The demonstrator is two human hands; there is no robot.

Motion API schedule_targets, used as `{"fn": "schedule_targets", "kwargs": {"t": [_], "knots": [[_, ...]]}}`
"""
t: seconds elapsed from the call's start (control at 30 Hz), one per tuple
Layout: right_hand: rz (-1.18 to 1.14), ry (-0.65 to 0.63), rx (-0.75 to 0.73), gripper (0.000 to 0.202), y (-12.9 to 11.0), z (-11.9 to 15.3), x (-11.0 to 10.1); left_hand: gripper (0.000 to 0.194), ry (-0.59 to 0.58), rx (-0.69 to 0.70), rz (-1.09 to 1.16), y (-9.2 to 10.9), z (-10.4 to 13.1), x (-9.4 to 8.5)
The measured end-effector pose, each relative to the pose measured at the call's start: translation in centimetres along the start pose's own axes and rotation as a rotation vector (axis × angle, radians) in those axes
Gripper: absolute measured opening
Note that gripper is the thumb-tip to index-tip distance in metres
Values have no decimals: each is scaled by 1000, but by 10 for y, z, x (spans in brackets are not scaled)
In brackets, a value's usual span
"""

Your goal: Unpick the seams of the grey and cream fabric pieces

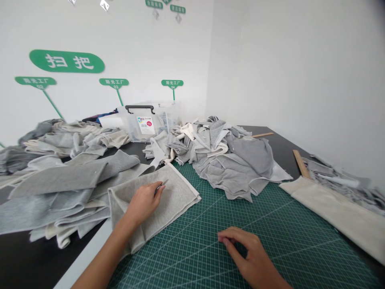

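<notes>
My left hand (146, 202) is closed around a small pointed metal tool (163, 184), its tip directed up and right; most of it is hidden in the fingers. Under that hand lies a folded piece of grey fabric (177, 192) with a pale edge, partly on the green cutting mat (195, 237). My right hand (251, 255) is above the mat, apart from the fabric. Its thumb and forefinger are pinched together, and anything between them is too small to make out.
Layered grey cloth pieces (69, 196) cover the left side. A clear plastic box (132, 126) stands behind, beside a heap of grey scraps (222, 148). At right lie a cream cloth strip (331, 208), a wooden ruler (300, 163) and more scraps (345, 180). Walls rise behind.
</notes>
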State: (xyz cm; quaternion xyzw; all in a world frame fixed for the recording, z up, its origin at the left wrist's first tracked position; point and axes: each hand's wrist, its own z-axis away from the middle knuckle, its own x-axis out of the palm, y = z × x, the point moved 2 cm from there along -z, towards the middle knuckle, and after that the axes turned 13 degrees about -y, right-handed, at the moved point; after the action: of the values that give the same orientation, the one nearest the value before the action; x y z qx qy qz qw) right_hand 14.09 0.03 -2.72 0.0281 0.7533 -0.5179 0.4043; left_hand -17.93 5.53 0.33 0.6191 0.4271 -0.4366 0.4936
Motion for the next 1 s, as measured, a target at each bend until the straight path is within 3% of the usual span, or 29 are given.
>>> {"fn": "schedule_targets", "kwargs": {"t": [0.2, 0.4, 0.63, 1.0], "knots": [[2, -15, 15, 20, 0, -1, -1, 42, 68, -6, 1, 1, 1, -1], [24, -13, 3, 21, -3, -1, -1, 40, -12, -16, -8, 2, 2, -1], [19, -15, 10, 20, -4, -2, -2, 41, 41, -24, 8, 2, 1, -2], [25, -6, 4, 20, -3, -1, 0, 38, -15, -12, -12, 5, 4, -5]]}}
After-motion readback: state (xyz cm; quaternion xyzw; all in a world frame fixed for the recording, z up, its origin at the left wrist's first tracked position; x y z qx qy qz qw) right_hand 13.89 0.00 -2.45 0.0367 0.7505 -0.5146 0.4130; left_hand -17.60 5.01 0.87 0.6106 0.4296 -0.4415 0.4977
